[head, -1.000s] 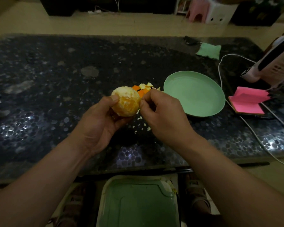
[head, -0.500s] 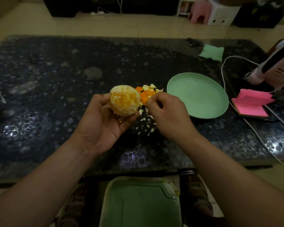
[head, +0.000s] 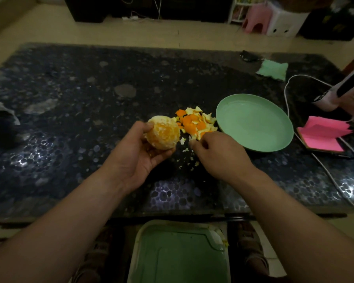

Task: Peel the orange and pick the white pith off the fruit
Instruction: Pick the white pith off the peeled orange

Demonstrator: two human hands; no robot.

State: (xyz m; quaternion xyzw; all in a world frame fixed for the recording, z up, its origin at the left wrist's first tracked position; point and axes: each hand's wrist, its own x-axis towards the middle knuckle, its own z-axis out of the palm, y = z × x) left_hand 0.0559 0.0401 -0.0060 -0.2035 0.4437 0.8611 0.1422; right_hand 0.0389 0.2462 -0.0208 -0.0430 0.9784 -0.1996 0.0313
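- Left hand, at centre frame, was raised above the table, palm up. Its fingers and thumb were curled round the orange, which was fully stripped of peel, with pale pith patches on its surface.
- Right hand, just right of the fruit and apart from it, was lowered to the table top with its fingers curled. The thumb and forefinger tips met beside a white scrap; whether they gripped it could not be determined.
- A green container with a pale rim stood on the floor at bottom centre, under the near table edge. A sandalled foot was seen just to its right.
- Pith flecks lay scattered on the dark pebble-patterned surface between and below the two hands.
- A peel pile, orange and cream pieces mixed, lay just beyond the right hand's fingertips, close against the left rim of the plate.
- The green plate sat right of centre with nothing on it.
- Pink sticky notes lay at the right edge, just beyond the plate.
- A white cable looped behind the plate and ran down past the notes.
- A white device stood tilted at the far right edge.
- A green cloth lay near the far right corner of the table.
- A pink stool stood on the floor at upper right.
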